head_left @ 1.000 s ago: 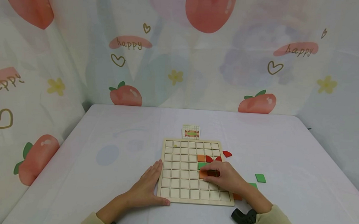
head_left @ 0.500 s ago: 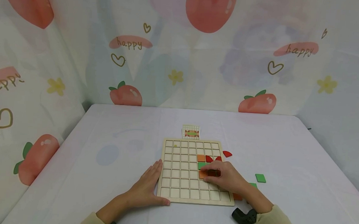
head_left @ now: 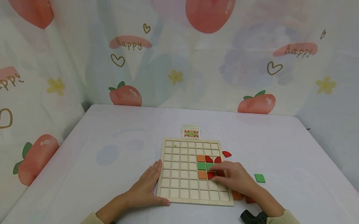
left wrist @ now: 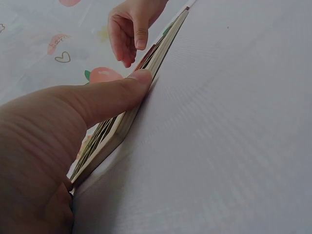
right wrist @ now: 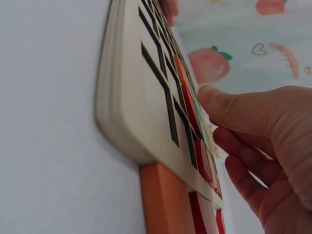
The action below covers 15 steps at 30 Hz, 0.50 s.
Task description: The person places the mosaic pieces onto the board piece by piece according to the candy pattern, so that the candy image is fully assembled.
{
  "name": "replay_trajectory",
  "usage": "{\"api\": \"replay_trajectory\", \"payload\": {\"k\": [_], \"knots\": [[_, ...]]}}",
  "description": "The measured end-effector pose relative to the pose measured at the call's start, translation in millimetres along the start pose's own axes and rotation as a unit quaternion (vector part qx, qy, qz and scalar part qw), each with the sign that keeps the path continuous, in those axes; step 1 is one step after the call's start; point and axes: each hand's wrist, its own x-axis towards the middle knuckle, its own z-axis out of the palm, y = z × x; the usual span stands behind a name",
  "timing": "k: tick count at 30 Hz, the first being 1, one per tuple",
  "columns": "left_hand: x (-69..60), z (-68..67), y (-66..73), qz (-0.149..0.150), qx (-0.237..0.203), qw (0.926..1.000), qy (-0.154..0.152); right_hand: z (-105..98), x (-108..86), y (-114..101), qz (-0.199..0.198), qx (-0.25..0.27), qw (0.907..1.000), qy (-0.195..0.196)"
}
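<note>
Two bare hands attend a pale wooden grid board (head_left: pixel 179 193), which lies flat between them. The left hand (head_left: pixel 146 185) is unclenched, its straight fingers laid along the board's left side and its thumb pressed on the near rim by the corner. The right hand (head_left: pixel 235 176) is over the right part of the board, fingers loosely bent, thumb and forefinger apart; the right wrist view shows nothing grasped, though the hand hides some cells from the head camera. Off the board's right edge lie a red rounded piece (head_left: pixel 227 154), a green square (head_left: pixel 259 178), and, close by the right forearm, an orange piece (head_left: pixel 237 195) and a red piece (head_left: pixel 249 200). A small patterned card (head_left: pixel 191 132) sits just beyond the far rim. All this rests on a table (head_left: pixel 120 132) under white cloth; behind and to the left hangs a pale printed curtain (head_left: pixel 197 65) with red fruit, yellow flowers, hearts and the word "happy". The board is squarish, with thin raised lines round its cells. Toward its right side, set pieces show in three rows: an orange square (head_left: pixel 200 158) beside red curved ones, two green squares (head_left: pixel 205 166), then orange and red.
</note>
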Motion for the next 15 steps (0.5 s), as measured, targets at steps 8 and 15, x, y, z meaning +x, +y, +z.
{"api": "replay_trajectory", "payload": {"k": [8,15], "knots": [[-0.1,0.2,0.0,-0.006,-0.003,1.0,-0.004,-10.2,-14.6,5.1,0.031,0.021,0.9992,0.015],[0.6,0.5,1.1,-0.017,0.002,0.9998,-0.009,-16.5,-24.7,11.0,0.055,0.028,0.9977,0.03]]}}
